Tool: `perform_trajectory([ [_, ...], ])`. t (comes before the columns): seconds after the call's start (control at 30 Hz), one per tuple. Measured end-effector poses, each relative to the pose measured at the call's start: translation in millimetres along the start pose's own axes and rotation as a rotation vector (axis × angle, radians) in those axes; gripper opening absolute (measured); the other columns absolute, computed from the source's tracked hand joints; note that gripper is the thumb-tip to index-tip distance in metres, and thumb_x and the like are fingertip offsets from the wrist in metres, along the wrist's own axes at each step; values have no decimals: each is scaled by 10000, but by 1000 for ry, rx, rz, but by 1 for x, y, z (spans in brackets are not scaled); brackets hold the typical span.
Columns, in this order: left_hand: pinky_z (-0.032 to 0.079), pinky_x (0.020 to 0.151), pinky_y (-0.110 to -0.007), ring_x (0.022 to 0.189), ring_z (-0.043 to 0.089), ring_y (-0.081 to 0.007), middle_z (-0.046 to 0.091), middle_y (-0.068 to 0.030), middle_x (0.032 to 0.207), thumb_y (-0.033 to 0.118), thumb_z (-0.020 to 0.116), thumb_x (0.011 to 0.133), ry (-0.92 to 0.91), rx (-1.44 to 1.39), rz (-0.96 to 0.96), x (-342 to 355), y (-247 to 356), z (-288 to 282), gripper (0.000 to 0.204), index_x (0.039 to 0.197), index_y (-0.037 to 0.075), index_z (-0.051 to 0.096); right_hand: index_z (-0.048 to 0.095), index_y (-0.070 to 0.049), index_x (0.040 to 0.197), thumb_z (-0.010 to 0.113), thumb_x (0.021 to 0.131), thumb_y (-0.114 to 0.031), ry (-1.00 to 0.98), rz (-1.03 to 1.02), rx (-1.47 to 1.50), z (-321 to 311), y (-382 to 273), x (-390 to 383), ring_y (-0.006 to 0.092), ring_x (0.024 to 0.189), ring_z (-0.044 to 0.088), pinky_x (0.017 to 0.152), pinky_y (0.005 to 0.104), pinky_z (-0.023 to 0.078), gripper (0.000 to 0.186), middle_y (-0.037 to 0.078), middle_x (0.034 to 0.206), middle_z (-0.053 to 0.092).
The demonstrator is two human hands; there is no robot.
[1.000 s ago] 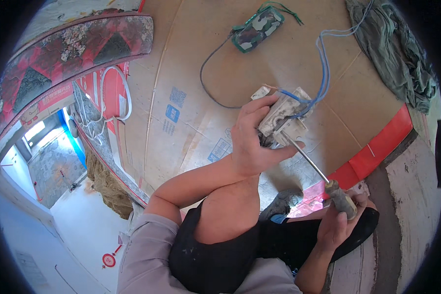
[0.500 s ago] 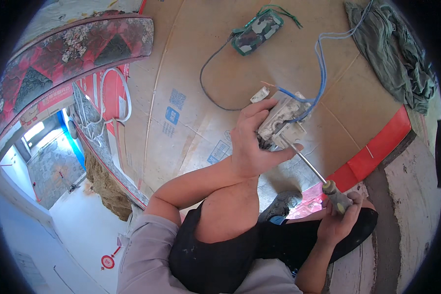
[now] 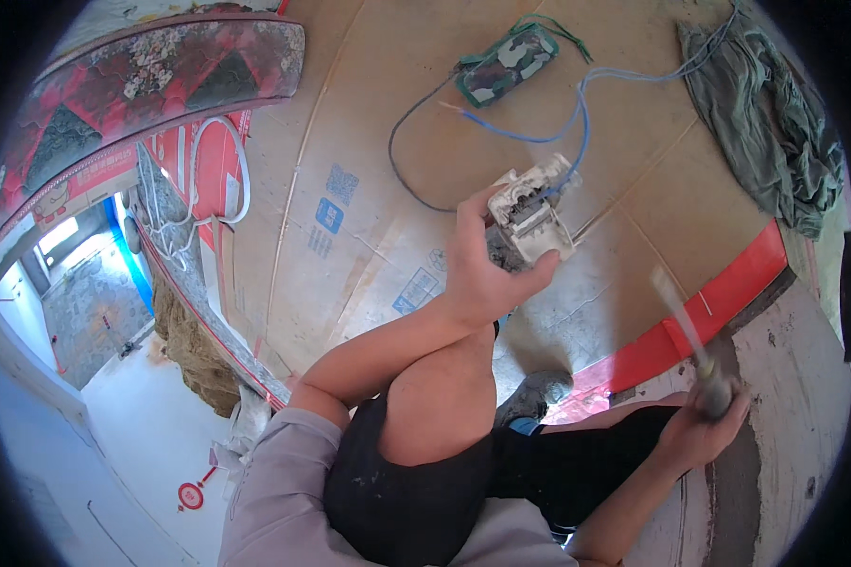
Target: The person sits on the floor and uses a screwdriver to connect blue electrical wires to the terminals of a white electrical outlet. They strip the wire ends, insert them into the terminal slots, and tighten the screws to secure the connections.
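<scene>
My left hand [image 3: 484,279] is closed around a dirty white electrical fitting [image 3: 536,201], its fingers on the left side and thumb below. The fitting is tilted, showing a grey, crusted inner part. Blue wires [image 3: 579,113] hang over it, one branch ending in bare copper above and left of it; whether one is still attached is unclear. My right hand [image 3: 704,420] grips a screwdriver [image 3: 712,387] at lower right, its motion-blurred shaft pointing up-left, apart from the fitting. A camouflage pouch [image 3: 506,64] with green cord lies above, beside a dark cable.
Brown cardboard [image 3: 350,113] lies under the work, with a red edge [image 3: 738,288]. A crumpled green cloth [image 3: 766,123] is top right, a patterned padded piece [image 3: 161,80] top left, white looped cord [image 3: 199,189] below it. A white floor [image 3: 161,435] shows lower left beyond an edge.
My right hand has pulled the screwdriver away from the fitting, down and rightward. The copper-ended blue wire has moved up and left, away from the fitting, which is now turned slightly.
</scene>
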State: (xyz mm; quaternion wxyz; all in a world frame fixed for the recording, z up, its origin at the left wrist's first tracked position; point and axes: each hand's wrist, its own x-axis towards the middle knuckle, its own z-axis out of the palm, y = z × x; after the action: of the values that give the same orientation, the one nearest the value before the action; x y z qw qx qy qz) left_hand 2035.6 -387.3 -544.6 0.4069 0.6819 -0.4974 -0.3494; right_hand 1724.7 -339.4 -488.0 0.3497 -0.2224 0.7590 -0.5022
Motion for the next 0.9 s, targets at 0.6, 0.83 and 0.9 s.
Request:
perform_trajectory([
  [0.6,485,913,-358,1028,623,-275,616,-173,1144,152,745,696,-522,-123,-4,0,13,-16,692,1317,-18,490,607,21,1127,667,823,-40,-738,-678,-513,126,-61,18,306,1146,591,1004,415,427,317,179,1153,633],
  [0.83,540,783,-384,899,648,-340,630,-179,1079,196,755,652,-433,-59,92,3,15,-10,692,1285,23,536,655,3,1005,672,757,-29,-1132,-877,-802,178,-79,4,389,1103,581,1072,488,385,251,164,988,658],
  [0.9,528,819,-381,939,645,-342,629,-185,1097,183,752,656,-445,-50,60,2,17,-11,683,1284,18,539,656,5,958,669,771,-26,-1145,-862,-756,175,-74,12,381,1048,608,1055,481,411,190,153,932,658],
])
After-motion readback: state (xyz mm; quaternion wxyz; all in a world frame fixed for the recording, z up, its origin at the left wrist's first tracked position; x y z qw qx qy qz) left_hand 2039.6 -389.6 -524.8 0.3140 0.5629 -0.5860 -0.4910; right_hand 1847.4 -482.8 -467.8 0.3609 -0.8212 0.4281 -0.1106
